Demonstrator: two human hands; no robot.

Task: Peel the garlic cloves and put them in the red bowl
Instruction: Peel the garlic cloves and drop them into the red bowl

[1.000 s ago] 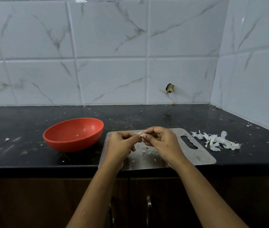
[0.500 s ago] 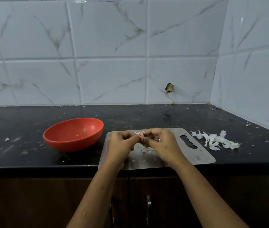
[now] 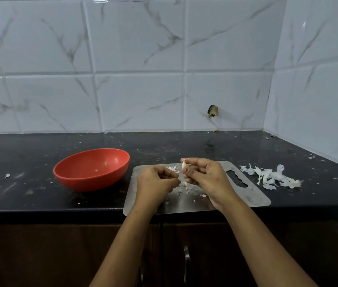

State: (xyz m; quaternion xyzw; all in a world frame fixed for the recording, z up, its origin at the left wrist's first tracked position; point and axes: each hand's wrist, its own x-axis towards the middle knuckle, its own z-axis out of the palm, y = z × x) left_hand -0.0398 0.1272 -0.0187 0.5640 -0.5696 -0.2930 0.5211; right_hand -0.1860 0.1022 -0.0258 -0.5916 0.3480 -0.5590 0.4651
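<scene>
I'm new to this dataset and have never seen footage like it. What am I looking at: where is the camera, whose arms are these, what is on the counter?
There is no machine: a person works with bare hands, and one camera worn on their head looks forward and down. The right hand pinches a garlic clove in its fingers; the left hand seems to pinch a shred of skin. Both hover over a steel cutting board on a black counter. A red bowl stands left of the board, a pile of peels right of it.
</scene>
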